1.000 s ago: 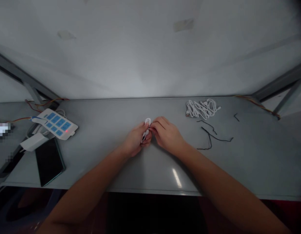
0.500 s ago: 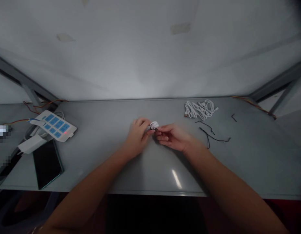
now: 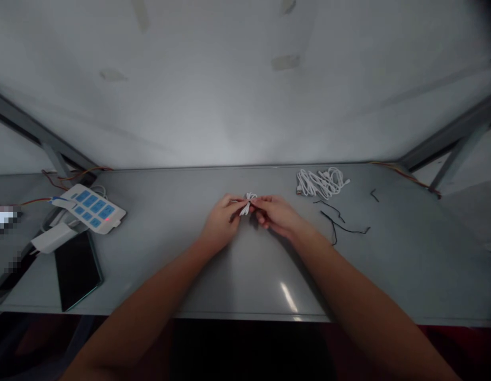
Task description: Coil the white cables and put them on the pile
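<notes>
A small coiled bundle of white cable (image 3: pixel 244 209) is held just above the table, between my two hands. My left hand (image 3: pixel 223 221) is closed, with thumb and fingertips pinching the bundle from the left. From the right, my right hand (image 3: pixel 277 212) pinches at the bundle's middle, where a short dark bit of black twist tie shows. The fingertips hide most of that tie. Right of my hands lie loose black twist ties (image 3: pixel 346 228), and behind them more white USB cables (image 3: pixel 320 183) rest in a looped pile.
On the left of the grey table (image 3: pixel 169 211) stand a white power strip (image 3: pixel 107 227) with blue sockets, a white charger (image 3: pixel 53 237) and a dark phone (image 3: pixel 79 272). A short black tie piece (image 3: pixel 374 195) lies far right. A white wall panel (image 3: pixel 213 106) rises behind.
The cable bundle has turned, so its loops now show above and below my fingertips. My right hand has moved slightly up and closer to my left. The view has shifted a little.
</notes>
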`<action>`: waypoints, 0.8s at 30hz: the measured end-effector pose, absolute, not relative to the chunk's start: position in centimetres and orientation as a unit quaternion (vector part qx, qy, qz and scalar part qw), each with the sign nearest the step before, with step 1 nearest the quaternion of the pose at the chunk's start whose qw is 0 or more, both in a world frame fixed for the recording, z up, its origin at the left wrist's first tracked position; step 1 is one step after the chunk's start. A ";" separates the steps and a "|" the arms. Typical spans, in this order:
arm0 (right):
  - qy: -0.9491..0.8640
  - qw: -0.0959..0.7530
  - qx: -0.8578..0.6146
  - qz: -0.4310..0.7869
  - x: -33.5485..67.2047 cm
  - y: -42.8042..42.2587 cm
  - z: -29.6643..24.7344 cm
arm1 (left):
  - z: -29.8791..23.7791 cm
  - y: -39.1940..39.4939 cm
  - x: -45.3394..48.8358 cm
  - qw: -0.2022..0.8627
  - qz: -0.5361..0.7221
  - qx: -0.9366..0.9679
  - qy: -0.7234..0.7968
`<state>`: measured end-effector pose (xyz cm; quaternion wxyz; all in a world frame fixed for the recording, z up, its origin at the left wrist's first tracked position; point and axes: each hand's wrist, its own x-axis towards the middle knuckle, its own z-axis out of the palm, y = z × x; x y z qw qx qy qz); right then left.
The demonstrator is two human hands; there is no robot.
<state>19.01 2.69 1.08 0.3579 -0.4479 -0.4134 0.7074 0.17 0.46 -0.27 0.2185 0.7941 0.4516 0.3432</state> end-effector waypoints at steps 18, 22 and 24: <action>-0.843 0.283 -0.434 0.146 20.7 3.3 -1.4 | -0.9 0.8 0.1 0.120 0.232 0.814 0.519; -0.834 0.213 -0.499 0.104 20.6 3.0 -1.3 | -0.6 0.8 -0.3 0.101 0.229 0.809 0.532; -0.816 0.173 -0.546 0.083 20.9 2.7 -1.1 | -0.5 1.1 -1.0 0.091 0.220 0.809 0.536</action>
